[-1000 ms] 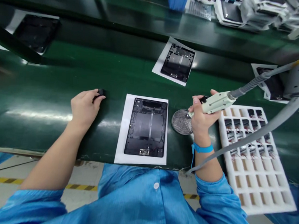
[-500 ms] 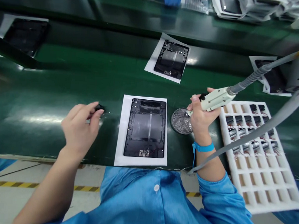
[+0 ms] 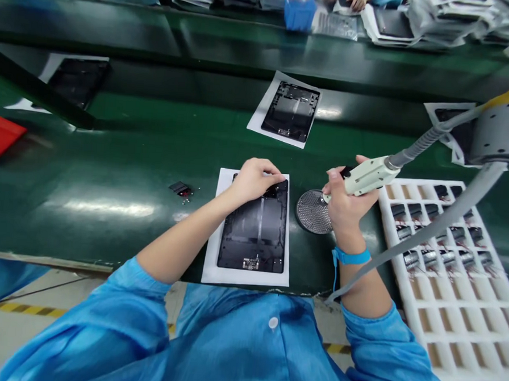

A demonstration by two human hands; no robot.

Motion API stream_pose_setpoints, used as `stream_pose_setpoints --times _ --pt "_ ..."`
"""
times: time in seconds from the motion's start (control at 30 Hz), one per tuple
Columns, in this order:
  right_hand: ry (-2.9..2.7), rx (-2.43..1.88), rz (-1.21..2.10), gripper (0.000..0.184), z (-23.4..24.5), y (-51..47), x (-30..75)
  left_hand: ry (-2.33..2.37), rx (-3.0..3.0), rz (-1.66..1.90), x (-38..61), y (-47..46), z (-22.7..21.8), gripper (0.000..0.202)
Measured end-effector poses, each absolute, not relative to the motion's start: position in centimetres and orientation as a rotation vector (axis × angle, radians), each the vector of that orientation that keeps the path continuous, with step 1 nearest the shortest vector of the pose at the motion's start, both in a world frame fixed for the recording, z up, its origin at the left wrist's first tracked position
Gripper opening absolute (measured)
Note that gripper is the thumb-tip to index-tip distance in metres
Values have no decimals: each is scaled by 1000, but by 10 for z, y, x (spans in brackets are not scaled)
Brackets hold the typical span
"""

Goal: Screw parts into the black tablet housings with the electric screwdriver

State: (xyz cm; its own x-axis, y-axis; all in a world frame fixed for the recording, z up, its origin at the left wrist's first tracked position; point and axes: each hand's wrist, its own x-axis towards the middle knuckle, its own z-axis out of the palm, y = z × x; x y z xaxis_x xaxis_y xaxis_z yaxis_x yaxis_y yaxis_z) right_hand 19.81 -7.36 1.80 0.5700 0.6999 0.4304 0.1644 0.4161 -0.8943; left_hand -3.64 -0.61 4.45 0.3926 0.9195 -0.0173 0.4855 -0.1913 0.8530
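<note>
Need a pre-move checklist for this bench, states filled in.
1. Tablet shell lying on the white paper: ok.
2. Screwdriver in the right hand: ok, gripped.
3. Tablet shell's top end uncovered: not ok, the left hand is over it.
4. Left fingertips holding a part: cannot tell, dark against dark.
5. Bench left of the paper free of loose parts: not ok, a small black part lies there.
6. Screw on the screwdriver tip at the round dish: cannot tell, too small.

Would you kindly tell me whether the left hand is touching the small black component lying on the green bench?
Apart: in the head view, green bench shows plainly between the left hand and the small black component.
</note>
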Motion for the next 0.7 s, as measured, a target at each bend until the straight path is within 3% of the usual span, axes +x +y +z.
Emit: stream_pose_setpoints --times 0.27,0.7 --pt "-981 -1076 266 62 35 -81 203 1296 2083 586 -16 6 0 16" --pt "-1005 -1125 309 70 55 -52 164 1282 2260 466 -7 3 7 15"
